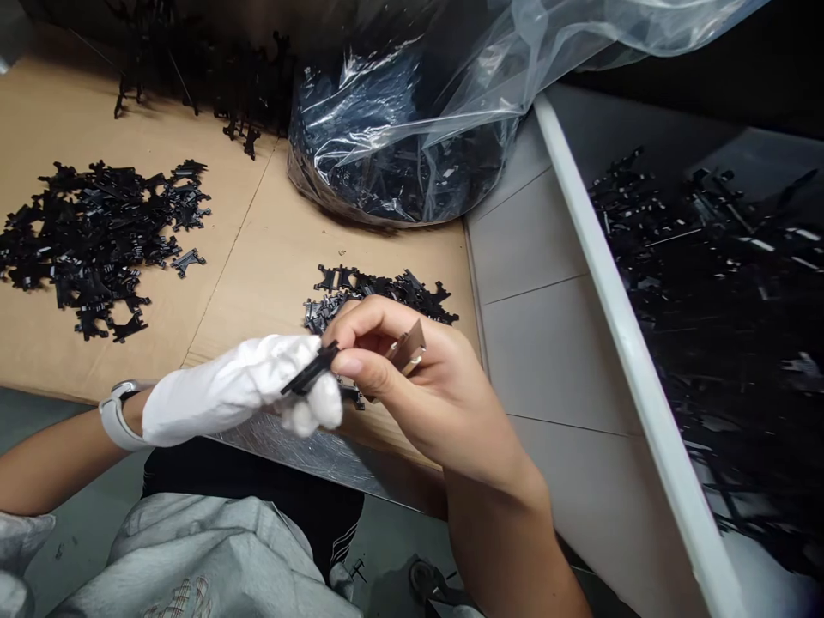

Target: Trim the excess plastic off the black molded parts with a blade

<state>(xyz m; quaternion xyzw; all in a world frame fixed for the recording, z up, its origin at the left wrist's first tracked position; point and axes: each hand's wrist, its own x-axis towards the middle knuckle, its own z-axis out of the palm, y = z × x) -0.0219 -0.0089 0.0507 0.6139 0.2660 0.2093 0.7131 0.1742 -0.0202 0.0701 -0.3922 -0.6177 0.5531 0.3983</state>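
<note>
My left hand (238, 386), in a white glove, is closed on a small black plastic part (309, 371) that lies tilted across its fingers. Bare, my right hand (444, 395) has its thumb and forefinger pinched at the upper end of that same part. A flat brownish piece with a pale, shiny edge (407, 348) pokes up out of my right hand; its lower portion is hidden by the fingers, so its kind is unclear. Just behind both hands lies a small pile of black plastic parts (412, 296) on the cardboard-covered table (219, 309).
To the left spreads a larger heap of black parts (96, 232). A clear plastic bag (399, 163) full of dark pieces stands at the back. On the right, a pale-rimmed partition (598, 257) separates the table from a bin of black pieces (740, 283).
</note>
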